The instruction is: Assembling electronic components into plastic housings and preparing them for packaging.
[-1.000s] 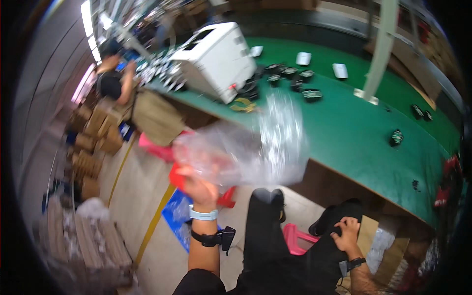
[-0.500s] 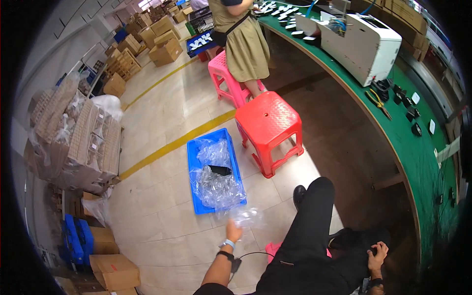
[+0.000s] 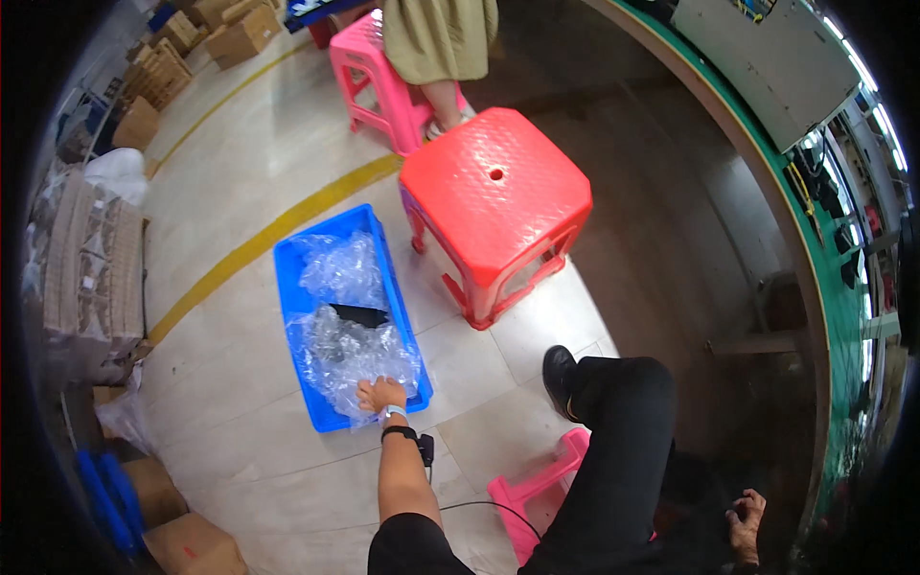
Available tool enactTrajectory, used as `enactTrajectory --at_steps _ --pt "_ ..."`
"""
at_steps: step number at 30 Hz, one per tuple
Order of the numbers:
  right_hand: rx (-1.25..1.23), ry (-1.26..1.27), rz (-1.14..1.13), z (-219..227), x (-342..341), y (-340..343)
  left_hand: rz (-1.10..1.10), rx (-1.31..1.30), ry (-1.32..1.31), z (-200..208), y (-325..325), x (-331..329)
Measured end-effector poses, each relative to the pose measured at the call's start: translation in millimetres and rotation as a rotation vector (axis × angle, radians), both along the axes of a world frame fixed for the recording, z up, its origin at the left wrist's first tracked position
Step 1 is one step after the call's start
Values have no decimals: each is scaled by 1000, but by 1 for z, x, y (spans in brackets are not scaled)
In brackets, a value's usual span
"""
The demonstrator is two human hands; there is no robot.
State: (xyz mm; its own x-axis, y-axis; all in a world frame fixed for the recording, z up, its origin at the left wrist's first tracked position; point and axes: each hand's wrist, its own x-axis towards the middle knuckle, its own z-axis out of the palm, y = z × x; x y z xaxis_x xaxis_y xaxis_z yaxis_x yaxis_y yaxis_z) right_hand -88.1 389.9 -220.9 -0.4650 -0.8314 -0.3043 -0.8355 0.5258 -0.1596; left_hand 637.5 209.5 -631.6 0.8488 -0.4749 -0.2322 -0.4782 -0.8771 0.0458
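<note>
A blue plastic bin (image 3: 412,359) stands on the floor in front of me, holding crumpled clear plastic bags (image 3: 347,273) and a black item (image 3: 360,315) partly covered by them. At its near end, my left hand (image 3: 382,394) reaches in with fingers curled on a clear plastic bag (image 3: 340,377). By my right thigh, low at the right, is my right hand (image 3: 747,525). Its fingers are bent together, and a small dark reddish spot shows between them, too small to name.
A red stool (image 3: 498,206) stands right of the bin, with a pink stool (image 3: 376,81) and a standing person (image 3: 439,43) beyond. The green workbench (image 3: 832,316) curves along the right. Cardboard boxes (image 3: 196,548) and stacked trays (image 3: 91,278) line the left. A cable (image 3: 489,504) trails from my left wrist.
My left hand has moved forward and left, carrying the clear bag from above the floor into the bin. The view has tilted down and closer. My right hand's fingers are more curled.
</note>
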Motion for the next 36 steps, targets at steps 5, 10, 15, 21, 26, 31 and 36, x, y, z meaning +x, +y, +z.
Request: enactTrajectory --at_steps 5,10,15,21,26,31,36 --pt "70 -33 79 -5 33 -48 -509 348 18 -101 49 92" --pt "66 -12 40 3 29 -40 156 -178 868 -132 29 64" --pt "87 79 -23 22 37 -35 758 -745 1480 -100 0 -7" --pt "94 -22 12 7 54 -56 97 -257 814 -92 29 10" --pt "-9 33 -33 17 72 -27 -5 155 1053 -10 -8 -79" --pt "-95 -61 -71 9 101 -30 -207 447 1082 7 -21 -48" --pt "-219 -117 -185 30 135 8 -661 251 907 20 -22 -58"
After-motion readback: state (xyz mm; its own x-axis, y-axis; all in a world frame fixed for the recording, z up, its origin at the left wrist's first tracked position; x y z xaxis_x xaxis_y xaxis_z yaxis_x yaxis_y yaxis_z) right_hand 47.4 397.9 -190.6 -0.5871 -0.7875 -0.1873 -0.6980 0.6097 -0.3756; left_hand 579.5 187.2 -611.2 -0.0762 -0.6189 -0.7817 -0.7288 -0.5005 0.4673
